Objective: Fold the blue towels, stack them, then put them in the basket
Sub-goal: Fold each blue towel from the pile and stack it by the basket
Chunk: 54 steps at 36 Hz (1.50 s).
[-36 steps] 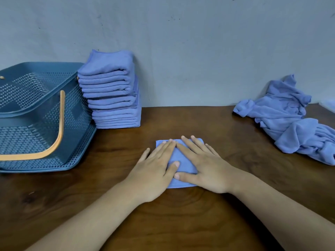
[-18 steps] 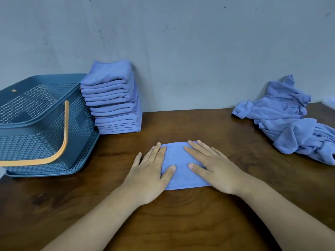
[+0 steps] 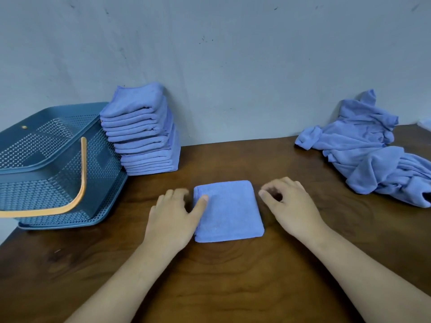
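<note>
A folded blue towel (image 3: pixel 229 212) lies flat as a small square in the middle of the wooden table. My left hand (image 3: pixel 173 215) rests at its left edge, thumb on the cloth, fingers on the table. My right hand (image 3: pixel 291 206) sits just off its right edge, fingers curled and blurred, touching no cloth that I can see. A tall stack of folded blue towels (image 3: pixel 142 131) stands against the wall at the back left. The blue perforated basket (image 3: pixel 53 169) with an orange handle stands left of the stack, with nothing visible inside.
A heap of unfolded blue towels (image 3: pixel 370 150) lies at the back right of the table. A grey wall (image 3: pixel 233 66) closes off the back. The table's left corner (image 3: pixel 9 238) shows below the basket.
Both hands have slid apart off the top of the folded towel to its left and right sides. The view has tilted up a little.
</note>
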{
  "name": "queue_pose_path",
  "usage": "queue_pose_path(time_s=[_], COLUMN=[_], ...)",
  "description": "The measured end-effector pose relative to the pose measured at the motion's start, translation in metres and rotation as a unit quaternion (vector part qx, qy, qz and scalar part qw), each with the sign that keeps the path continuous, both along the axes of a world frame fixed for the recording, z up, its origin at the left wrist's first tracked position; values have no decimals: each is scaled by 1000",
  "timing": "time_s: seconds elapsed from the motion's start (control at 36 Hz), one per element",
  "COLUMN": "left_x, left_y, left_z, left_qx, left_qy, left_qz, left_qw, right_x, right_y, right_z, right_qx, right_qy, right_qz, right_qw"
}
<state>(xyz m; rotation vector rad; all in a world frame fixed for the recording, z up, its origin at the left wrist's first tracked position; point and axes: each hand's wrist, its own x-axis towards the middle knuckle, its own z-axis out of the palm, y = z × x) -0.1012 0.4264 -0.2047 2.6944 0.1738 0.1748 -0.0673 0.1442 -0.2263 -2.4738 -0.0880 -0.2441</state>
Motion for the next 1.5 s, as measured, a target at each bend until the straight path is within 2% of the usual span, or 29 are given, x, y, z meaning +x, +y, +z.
queue_pose_path(time_s=[0.08,0.25,0.42,0.56,0.61,0.67,0.81,0.89,1.0,1.11,1.19,1.5], left_x=[-2,6,11,6,4,0,-8,-10,-14,-12,-13,-14], left_y=[-9,-20,-21,-23,-23,-23,-27,-30,-29,-25,-21,22], left_z=[9,4,4,-7,-11,-11,0,1,4,3,8,89], left_qx=[-7,-20,-41,-34,-82,-178,-423,-505,-495,-421,-393,-424], left_qy=[73,107,120,61,41,23,-45,-118,-161,-134,-115,-202], left_qz=[26,43,48,44,22,-1,-7,-6,-63,-113,-116,-131], left_qw=[997,993,991,997,996,984,905,855,852,890,905,873], right_x=[-3,-8,-9,-11,-14,-17,-21,-24,-25,-27,-30,-23], right_y=[5,25,35,37,38,39,35,35,35,33,34,74], right_z=[5,5,3,4,5,6,16,21,22,27,37,128], right_qx=[-57,-82,-27,53,105,170,321,372,378,370,395,437], right_qy=[30,43,52,62,78,78,59,66,58,53,59,29], right_qz=[-1,13,26,24,31,49,88,134,148,153,159,204], right_qw=[998,996,998,996,991,981,941,916,912,915,903,876])
